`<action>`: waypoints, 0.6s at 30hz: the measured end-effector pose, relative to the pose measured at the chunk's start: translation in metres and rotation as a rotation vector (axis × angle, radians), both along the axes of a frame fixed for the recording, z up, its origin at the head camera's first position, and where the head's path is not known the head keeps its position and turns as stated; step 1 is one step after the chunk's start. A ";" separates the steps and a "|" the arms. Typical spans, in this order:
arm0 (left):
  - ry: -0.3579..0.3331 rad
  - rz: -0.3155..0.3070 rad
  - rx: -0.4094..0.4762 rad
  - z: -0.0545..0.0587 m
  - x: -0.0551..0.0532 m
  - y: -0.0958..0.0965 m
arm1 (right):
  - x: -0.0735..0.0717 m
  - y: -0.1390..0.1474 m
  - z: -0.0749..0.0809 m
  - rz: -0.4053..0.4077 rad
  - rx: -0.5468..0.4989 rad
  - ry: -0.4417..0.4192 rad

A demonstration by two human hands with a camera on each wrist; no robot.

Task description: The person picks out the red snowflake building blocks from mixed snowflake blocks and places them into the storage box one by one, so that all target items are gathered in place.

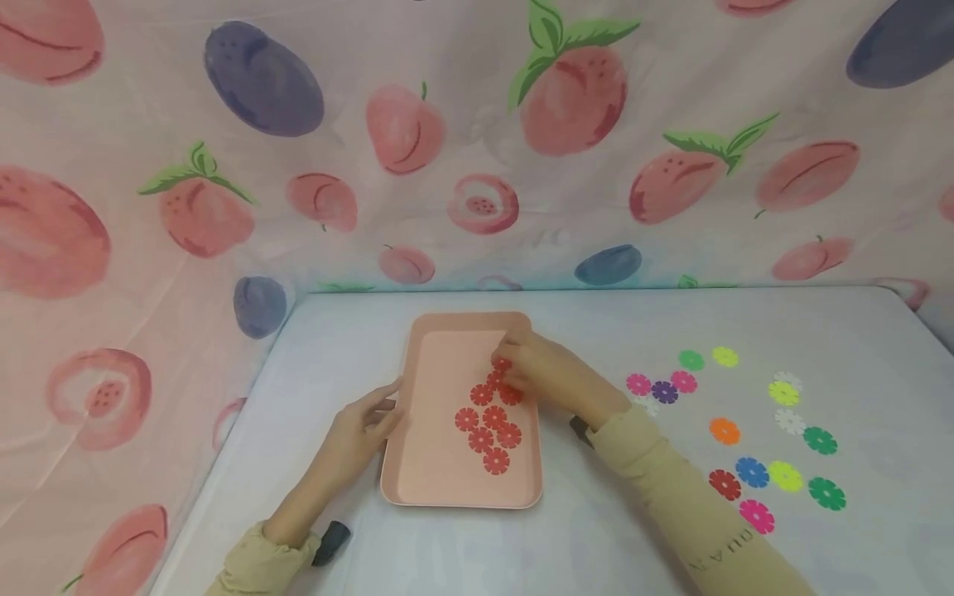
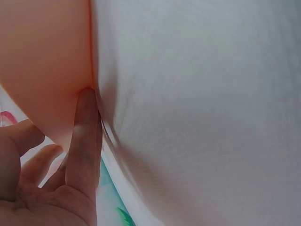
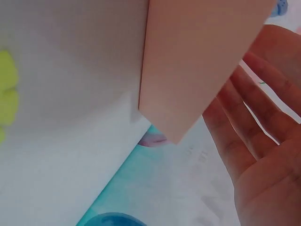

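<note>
A pink rectangular tray (image 1: 432, 484) holds a cluster of red snowflake discs (image 1: 481, 439) with notched rims, on its right half. My left hand (image 1: 358, 434) rests against the tray's left side. In the left wrist view a straight finger (image 2: 84, 136) touches the outer wall of the tray. My right hand (image 1: 547, 368) reaches over the tray's right rim. Its thumb and fingertips hold a red snowflake disc (image 1: 502, 362) at the upper end of the cluster. In the right wrist view the tray wall (image 3: 188, 61) hides those fingertips.
Loose snowflake discs in several colours lie right of the tray, among them an orange one (image 1: 725, 431), a blue one (image 1: 752, 472) and a dark red one (image 1: 725, 484). A fruit-patterned cloth (image 1: 477, 124) hangs behind and left of the white tabletop (image 1: 596, 538).
</note>
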State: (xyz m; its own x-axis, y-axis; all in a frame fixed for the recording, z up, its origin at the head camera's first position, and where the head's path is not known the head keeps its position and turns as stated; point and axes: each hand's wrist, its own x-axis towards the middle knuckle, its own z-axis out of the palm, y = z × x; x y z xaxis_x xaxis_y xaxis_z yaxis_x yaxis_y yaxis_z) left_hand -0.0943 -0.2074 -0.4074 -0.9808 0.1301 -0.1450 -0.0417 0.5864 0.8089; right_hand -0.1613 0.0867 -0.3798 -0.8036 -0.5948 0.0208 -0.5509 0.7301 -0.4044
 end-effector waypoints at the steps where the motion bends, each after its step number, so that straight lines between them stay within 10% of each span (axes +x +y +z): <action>1: 0.002 -0.001 -0.002 0.000 0.000 0.000 | 0.001 0.001 0.000 0.000 -0.011 0.001; 18: 0.021 0.003 -0.050 0.001 0.001 0.000 | 0.022 0.022 0.009 0.082 -0.020 0.181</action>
